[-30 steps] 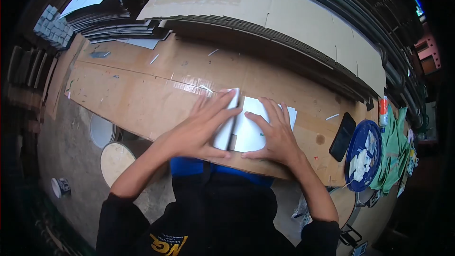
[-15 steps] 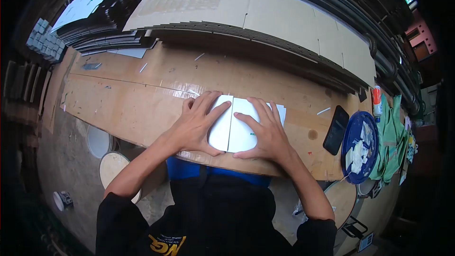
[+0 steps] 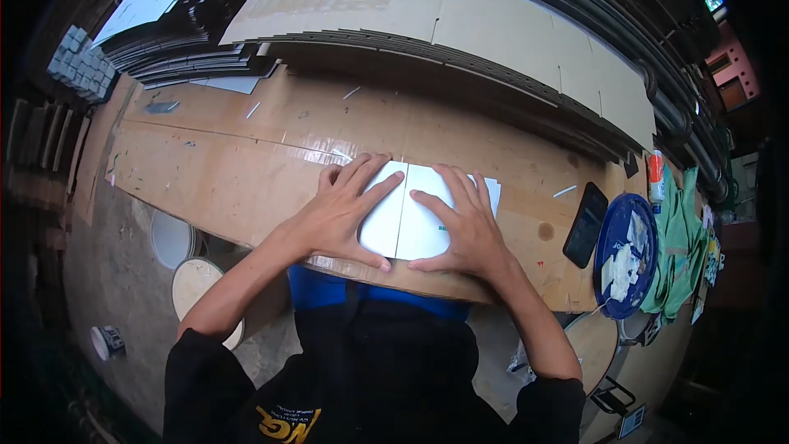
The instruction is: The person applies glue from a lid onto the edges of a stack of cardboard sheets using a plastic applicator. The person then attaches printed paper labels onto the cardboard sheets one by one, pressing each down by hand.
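White panels: in the head view, the left panel (image 3: 381,222) and right panel (image 3: 421,234) lie side by side at mid-frame on the counter (image 3: 222,173), a thin dark seam between them (one creased piece or two, the view does not settle it).
Left hand: the left hand (image 3: 337,218) rests on the left panel, fingers spread apart, thumb at its lower edge.
Right hand: the right hand (image 3: 475,234) covers part of the right panel, fingers also apart, over some green print.
Seam risk: uneven pressure from the hands could skew or widen it.
Counter edge risk: the panels lie close to it, so a tug toward the bottom of the frame could make them overhang.
Paste risk: white paste (image 3: 620,271), at right of frame, would mark the panels if fingers carried it over.
Count: two hands, two panel faces, one phone (image 3: 586,226), one blue dish (image 3: 612,234), one bottle (image 3: 656,177), at least three white strips (image 3: 565,191).
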Tool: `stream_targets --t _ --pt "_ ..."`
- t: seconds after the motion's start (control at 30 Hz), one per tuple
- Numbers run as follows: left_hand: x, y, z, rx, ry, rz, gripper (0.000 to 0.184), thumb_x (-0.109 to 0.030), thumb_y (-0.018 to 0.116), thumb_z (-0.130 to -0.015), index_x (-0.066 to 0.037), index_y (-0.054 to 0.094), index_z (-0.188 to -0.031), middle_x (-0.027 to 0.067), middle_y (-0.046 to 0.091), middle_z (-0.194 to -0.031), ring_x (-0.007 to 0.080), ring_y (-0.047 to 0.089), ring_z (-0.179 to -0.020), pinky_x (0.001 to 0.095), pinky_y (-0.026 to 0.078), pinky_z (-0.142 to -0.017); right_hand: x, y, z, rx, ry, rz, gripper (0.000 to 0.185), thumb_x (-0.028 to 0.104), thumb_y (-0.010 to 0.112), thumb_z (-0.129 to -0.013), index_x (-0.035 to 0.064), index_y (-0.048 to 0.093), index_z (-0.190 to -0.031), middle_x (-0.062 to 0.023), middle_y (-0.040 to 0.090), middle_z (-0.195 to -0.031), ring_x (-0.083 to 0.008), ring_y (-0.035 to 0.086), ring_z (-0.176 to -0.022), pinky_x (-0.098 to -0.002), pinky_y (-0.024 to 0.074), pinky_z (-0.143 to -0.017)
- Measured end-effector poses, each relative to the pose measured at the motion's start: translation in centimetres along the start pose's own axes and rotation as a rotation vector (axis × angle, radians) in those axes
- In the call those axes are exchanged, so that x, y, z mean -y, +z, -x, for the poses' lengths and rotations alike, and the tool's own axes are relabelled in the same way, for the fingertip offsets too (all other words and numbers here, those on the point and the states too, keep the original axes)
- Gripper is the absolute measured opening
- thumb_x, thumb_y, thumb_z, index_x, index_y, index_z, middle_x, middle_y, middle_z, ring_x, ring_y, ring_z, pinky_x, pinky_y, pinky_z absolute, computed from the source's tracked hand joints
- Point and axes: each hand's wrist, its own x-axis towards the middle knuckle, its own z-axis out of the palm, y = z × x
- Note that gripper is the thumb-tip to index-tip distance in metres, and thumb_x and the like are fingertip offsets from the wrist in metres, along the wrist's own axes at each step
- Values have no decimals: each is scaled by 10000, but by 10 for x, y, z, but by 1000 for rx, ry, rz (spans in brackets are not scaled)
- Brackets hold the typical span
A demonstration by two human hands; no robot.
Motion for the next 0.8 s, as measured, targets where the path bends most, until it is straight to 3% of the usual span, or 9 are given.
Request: stream_targets --t 0.2,0.43,0.7,0.8 --pt "7 6 3 33 -19 -43 1227 -889 655 -721 -191 314 -1671 220 220 -1722 421 239 -1572 656 239 -1188 -5 3 1 -7 -42 17 1105 835 842 -546 209 639 -1434 -234 414 -1597 -437 342 -1515 -691 141 -1257" --pt "8 6 3 59 -32 -35 1226 -865 678 -730 -196 289 -1681 185 167 -1750 413 191 -1595 635 196 -1218 -6 1 1 7 -57 10 1069 873 799 -575 233 654 -1418 -233 421 -1593 -426 342 -1521 -684 140 -1260" --pt "6 10 3 28 -37 -45 1166 -877 605 -776 -203 299 -1677 192 176 -1747 413 186 -1598 648 214 -1216 0 2 -2 74 -96 133 1024 913 742 -597 437 587 -1490 -260 343 -1611 -478 293 -1519 -744 134 -1228" --pt "6 9 3 40 -34 -47 1165 -866 620 -773 -204 299 -1677 193 174 -1748 415 187 -1597 646 212 -1217 1 1 -1 73 -72 97 982 898 745 -596 458 607 -1463 -248 339 -1613 -459 264 -1540 -730 111 -1241"
